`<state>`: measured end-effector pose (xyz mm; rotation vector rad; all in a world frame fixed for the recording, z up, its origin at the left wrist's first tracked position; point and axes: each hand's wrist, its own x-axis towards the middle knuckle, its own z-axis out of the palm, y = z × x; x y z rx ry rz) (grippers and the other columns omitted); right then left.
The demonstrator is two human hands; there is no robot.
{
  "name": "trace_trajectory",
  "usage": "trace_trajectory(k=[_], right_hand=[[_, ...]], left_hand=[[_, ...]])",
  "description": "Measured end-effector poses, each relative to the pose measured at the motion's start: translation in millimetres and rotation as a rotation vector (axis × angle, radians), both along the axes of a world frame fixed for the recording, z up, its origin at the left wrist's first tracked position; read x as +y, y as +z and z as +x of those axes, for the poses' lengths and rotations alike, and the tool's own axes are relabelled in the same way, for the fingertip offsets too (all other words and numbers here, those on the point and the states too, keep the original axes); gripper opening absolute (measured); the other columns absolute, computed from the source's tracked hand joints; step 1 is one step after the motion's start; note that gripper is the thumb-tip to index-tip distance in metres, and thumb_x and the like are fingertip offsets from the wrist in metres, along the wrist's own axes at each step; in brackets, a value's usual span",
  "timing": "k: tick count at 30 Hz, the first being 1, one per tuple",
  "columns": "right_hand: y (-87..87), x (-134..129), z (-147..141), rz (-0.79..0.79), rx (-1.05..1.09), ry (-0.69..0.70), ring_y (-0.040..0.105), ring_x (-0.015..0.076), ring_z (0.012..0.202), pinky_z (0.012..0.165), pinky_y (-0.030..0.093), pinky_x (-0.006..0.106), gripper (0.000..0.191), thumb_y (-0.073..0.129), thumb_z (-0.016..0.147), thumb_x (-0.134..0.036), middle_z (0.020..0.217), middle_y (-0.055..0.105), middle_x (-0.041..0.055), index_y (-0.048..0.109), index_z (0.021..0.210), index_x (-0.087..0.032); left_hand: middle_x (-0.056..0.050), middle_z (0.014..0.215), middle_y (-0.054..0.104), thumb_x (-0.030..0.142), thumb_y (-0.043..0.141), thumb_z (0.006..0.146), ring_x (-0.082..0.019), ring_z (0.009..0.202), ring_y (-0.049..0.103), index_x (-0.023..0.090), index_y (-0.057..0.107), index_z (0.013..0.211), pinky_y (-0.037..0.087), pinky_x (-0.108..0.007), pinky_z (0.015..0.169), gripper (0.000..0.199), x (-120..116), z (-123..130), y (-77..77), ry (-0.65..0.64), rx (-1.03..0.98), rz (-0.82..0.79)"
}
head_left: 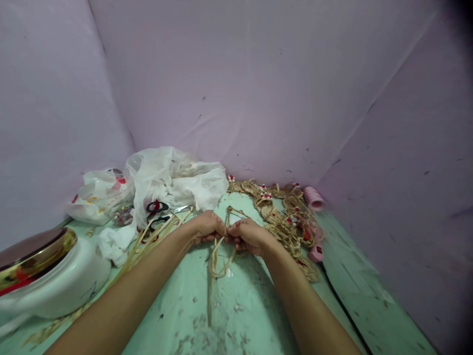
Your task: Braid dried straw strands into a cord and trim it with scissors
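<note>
Both hands meet over the middle of the green tabletop, fingers pinched close together. My left hand (210, 227) is closed on a pale dried-fibre strand (212, 268), whose loose ends loop and hang down toward me. My right hand (248, 234) is closed on the same strand, its thumb and fingertips almost touching the left ones. Beyond the fingers, a thin braided fibre cord (229, 216) runs out and bends to the right. The exact crossing of the strands between the fingertips is hidden.
Coiled braided pieces with red and white beads (266, 193) lie behind and right, near a pink spool (314, 198) and a pink corded tool (316, 253). At left are white plastic bags (173, 172), scissors (158, 206), straw strands (148, 246) and a white lidded pot (70, 281). Walls enclose the table.
</note>
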<state>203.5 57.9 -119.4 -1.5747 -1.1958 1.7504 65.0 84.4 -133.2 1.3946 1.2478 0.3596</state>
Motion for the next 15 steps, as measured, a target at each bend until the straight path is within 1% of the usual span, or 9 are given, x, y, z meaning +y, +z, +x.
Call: trace_trajectory(k=[2, 4, 6, 8, 10, 12, 15], right_hand=[[-5.4, 2.0, 0.2, 0.061, -0.087, 0.0, 0.032, 0.0027, 0.028, 0.029, 0.028, 0.014, 0.015, 0.047, 0.062, -0.007, 0.038, 0.046, -0.0029, 0.048, 0.049, -0.012], [-9.2, 2.8, -0.2, 0.107, -0.144, -0.003, 0.032, 0.0036, 0.026, 0.027, 0.025, 0.015, 0.015, 0.048, 0.06, -0.009, 0.035, 0.043, -0.0044, 0.046, 0.046, -0.013], [-11.2, 2.9, -0.8, 0.112, -0.135, -0.013, 0.032, 0.0042, 0.025, 0.026, 0.024, 0.016, 0.015, 0.049, 0.058, -0.01, 0.033, 0.04, -0.0055, 0.043, 0.044, -0.014], [-12.0, 3.1, -1.1, 0.097, -0.081, -0.026, 0.031, 0.0037, 0.024, 0.026, 0.024, 0.016, 0.015, 0.048, 0.056, -0.009, 0.033, 0.039, -0.006, 0.042, 0.044, -0.014], [-12.1, 3.7, -0.7, 0.083, -0.025, -0.046, 0.028, 0.0029, 0.024, 0.026, 0.024, 0.015, 0.012, 0.047, 0.055, -0.008, 0.031, 0.037, -0.0069, 0.044, 0.045, -0.014], [-11.9, 4.4, 0.1, 0.056, 0.028, -0.061, 0.028, 0.0024, 0.024, 0.027, 0.024, 0.014, 0.01, 0.046, 0.053, -0.006, 0.03, 0.036, -0.0074, 0.045, 0.045, -0.013], [-11.2, 4.4, 1.1, 0.006, 0.08, -0.085, 0.028, 0.0018, 0.026, 0.028, 0.025, 0.013, 0.011, 0.044, 0.05, -0.004, 0.029, 0.035, -0.0073, 0.043, 0.043, -0.013]], left_hand=[[0.005, 0.037, 0.039, 0.02, 0.051, 0.049, -0.004, 0.03, 0.025, 0.013, 0.051, 0.049, 0.017, -0.019, 0.032, 0.006, -1.4, 1.2, 4.4, -0.023, 0.086, 0.039], [0.004, 0.037, 0.04, 0.019, 0.051, 0.049, -0.005, 0.031, 0.028, 0.013, 0.053, 0.048, 0.022, -0.02, 0.033, 0.006, -3.9, 2.4, 12.0, -0.033, 0.251, 0.089], [0.002, 0.038, 0.043, 0.02, 0.052, 0.049, -0.008, 0.034, 0.034, 0.013, 0.055, 0.049, 0.026, -0.021, 0.036, 0.007, -8.1, 4.0, 22.1, -0.045, 0.414, 0.162], [-0.001, 0.042, 0.048, 0.021, 0.052, 0.051, -0.011, 0.04, 0.043, 0.013, 0.058, 0.051, 0.029, -0.022, 0.039, 0.01, -14.6, 6.8, 33.2, -0.06, 0.543, 0.249], [-0.005, 0.05, 0.055, 0.024, 0.052, 0.054, -0.015, 0.049, 0.051, 0.013, 0.061, 0.055, 0.033, -0.022, 0.044, 0.014, -24.2, 12.0, 43.1, -0.074, 0.646, 0.336], [-0.009, 0.06, 0.061, 0.028, 0.052, 0.057, -0.019, 0.06, 0.056, 0.013, 0.064, 0.064, 0.037, -0.024, 0.05, 0.02, -35.8, 19.4, 49.4, -0.078, 0.725, 0.419], [-0.013, 0.077, 0.064, 0.031, 0.052, 0.062, -0.022, 0.074, 0.059, 0.014, 0.065, 0.079, 0.041, -0.026, 0.06, 0.027, -52.8, 32.3, 49.6, -0.103, 0.787, 0.523]])
